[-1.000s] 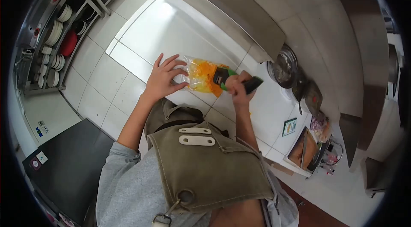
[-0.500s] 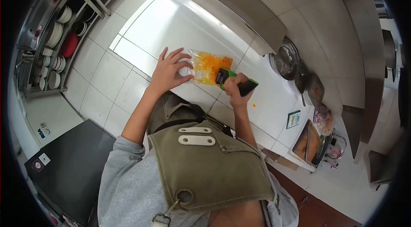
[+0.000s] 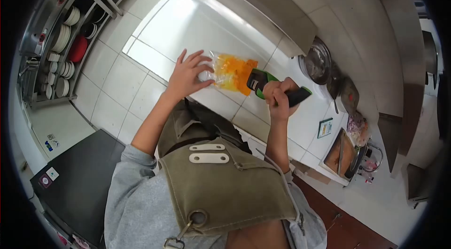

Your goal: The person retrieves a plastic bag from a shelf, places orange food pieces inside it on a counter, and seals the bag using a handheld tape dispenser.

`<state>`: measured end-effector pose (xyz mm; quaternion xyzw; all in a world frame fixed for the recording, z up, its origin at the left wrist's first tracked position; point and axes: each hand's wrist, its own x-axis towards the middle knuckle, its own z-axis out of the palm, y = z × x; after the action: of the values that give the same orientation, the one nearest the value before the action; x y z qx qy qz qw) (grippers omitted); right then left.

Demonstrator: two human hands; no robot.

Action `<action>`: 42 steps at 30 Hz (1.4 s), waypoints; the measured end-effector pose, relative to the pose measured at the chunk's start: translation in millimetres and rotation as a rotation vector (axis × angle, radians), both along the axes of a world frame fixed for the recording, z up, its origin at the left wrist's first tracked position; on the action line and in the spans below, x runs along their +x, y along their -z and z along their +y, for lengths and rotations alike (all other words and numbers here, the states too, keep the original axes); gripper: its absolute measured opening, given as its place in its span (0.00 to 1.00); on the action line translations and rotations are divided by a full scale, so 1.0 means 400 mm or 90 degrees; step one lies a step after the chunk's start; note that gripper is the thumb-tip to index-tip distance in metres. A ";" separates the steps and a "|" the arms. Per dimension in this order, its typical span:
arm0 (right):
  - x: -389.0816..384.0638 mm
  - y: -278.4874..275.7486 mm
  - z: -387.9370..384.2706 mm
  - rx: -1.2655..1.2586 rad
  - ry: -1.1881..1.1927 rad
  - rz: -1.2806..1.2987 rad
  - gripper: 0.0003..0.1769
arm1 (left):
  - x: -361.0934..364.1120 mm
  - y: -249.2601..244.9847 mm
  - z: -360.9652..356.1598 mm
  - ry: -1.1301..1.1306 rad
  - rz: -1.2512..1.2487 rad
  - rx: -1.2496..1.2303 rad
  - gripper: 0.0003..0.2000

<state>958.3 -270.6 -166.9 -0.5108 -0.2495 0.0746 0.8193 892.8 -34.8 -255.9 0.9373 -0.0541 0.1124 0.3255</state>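
A clear plastic bag [image 3: 231, 71] with orange and yellow contents lies flat on the white tiled counter [image 3: 188, 28]. At its left end is my left hand [image 3: 187, 74], thumb and curled fingers on the crumpled clear plastic, the other fingers stretched out. My right hand [image 3: 278, 93] has its fingers wrapped round the handle of a black-and-green tool [image 3: 258, 82]. The tool's broad head sits right at the bag's right edge, over the orange part. The underside of the head is hidden.
A metal bowl [image 3: 315, 61] stands by the wall at the right. Nearer are a small green-and-white packet [image 3: 324, 128] and a cutting board [image 3: 334, 153] with a knife [image 3: 340, 155] on it. Plates [image 3: 60, 38] fill a shelf at the far left.
My right hand has drawn the black-and-green tool to the right, from over the bag to its right edge. The orange contents look smoother and more spread; my left hand stays at the left end.
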 end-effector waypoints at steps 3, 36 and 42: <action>-0.048 0.082 0.018 -0.123 0.047 0.041 0.13 | 0.002 0.004 0.003 -0.003 -0.008 0.006 0.12; 0.059 0.054 0.120 -0.071 -0.018 -0.021 0.14 | -0.005 0.009 0.013 -0.001 -0.047 -0.001 0.12; 0.051 0.109 0.147 -0.117 0.026 -0.051 0.13 | -0.005 0.004 0.012 0.002 -0.033 -0.004 0.12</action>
<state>978.6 -212.0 -210.5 -0.5913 -0.2638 0.0595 0.7597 890.7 -30.1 -257.6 0.9328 -0.0635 0.1366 0.3273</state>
